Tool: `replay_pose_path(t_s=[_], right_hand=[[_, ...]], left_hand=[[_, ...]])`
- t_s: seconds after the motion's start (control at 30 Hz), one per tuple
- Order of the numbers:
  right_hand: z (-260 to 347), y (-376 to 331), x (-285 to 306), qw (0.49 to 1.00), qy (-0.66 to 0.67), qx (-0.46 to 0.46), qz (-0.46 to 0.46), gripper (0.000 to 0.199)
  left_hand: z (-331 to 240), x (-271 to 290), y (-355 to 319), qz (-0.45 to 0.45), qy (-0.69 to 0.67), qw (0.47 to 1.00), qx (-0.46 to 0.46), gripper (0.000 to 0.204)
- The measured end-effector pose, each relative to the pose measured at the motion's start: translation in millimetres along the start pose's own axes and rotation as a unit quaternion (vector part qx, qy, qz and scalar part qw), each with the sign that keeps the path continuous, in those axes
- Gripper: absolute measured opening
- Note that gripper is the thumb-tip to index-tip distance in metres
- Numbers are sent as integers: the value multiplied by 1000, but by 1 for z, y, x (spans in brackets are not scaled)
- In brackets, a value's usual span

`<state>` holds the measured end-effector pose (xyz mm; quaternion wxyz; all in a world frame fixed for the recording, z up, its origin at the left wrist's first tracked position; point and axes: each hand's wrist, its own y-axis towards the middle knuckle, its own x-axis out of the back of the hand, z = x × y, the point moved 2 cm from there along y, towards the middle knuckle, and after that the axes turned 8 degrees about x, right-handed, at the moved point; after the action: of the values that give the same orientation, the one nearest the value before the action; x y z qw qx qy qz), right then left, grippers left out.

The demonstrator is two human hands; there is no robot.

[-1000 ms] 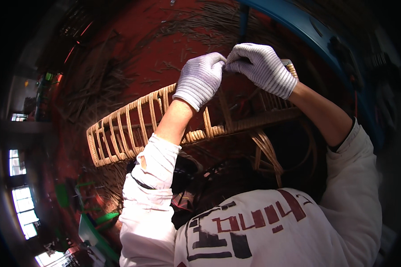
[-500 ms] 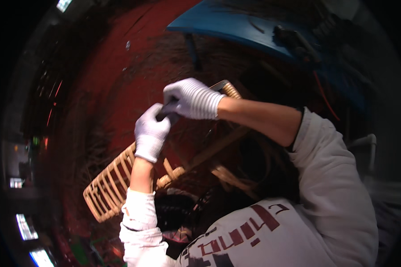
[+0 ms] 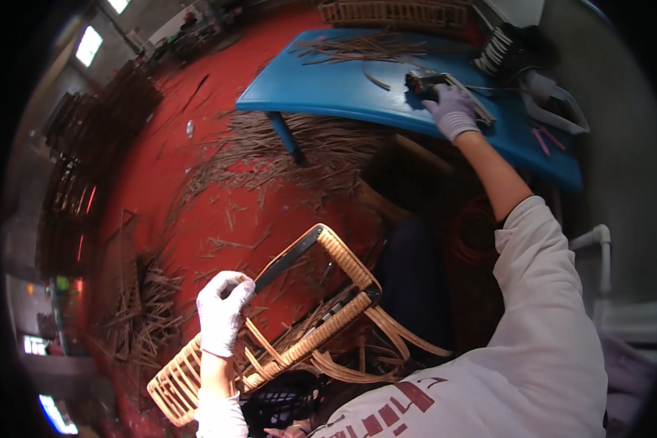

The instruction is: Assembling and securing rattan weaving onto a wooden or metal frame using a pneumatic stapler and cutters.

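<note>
A half-woven rattan frame (image 3: 343, 257) lies slanted across my lap, its ends wrapped in tan cane and a dark bar bare along its far side. My left hand (image 3: 223, 310), in a whitish knit glove, is closed on that far side by the dark bar. Loose cane strands (image 3: 398, 332) trail from the frame's right end. Out over the blue table, my gloved right hand (image 3: 454, 111) has its fingers on a black and silver tool (image 3: 425, 82), which looks like a staple gun. The fingers partly cover its handle.
Cane strips (image 3: 358, 47) lie on the blue table (image 3: 306, 84), with a white bin (image 3: 558, 109) and pink-handled scissors (image 3: 547, 139) at its right. Scraps (image 3: 270, 146) cover the red floor. A cardboard box (image 3: 401, 175) stands below the table. A white pipe (image 3: 604, 255) is at right.
My right hand has left the left one and reached forward right to the tool on the table. My left hand has moved lower, onto the frame. The view has shifted.
</note>
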<state>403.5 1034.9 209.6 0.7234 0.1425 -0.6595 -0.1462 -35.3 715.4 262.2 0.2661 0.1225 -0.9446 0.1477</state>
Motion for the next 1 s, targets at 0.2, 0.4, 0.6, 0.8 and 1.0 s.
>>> replay_pose_path(t_s=[0.2, 0.4, 0.6, 0.8, 1.0], right_hand=[[-32, 17, -68, 989, 18, -3, 146, 68], [-57, -10, -92, 996, -16, 2, 86, 65], [-43, -76, 1, 968, 251, 6, 24, 59], [28, -216, 172, 727, 683, -66, -15, 32], [170, -327, 285, 699, 695, 79, 149, 39]], left_hand=[[11, 12, -8, -2, -39, 998, 53, 13], [26, 37, -28, -3, -69, 990, 125, 16], [42, 55, -36, 13, -18, 993, 119, 19], [73, 72, -39, 49, 11, 997, 59, 20], [103, 92, -40, 79, 25, 996, 33, 28]])
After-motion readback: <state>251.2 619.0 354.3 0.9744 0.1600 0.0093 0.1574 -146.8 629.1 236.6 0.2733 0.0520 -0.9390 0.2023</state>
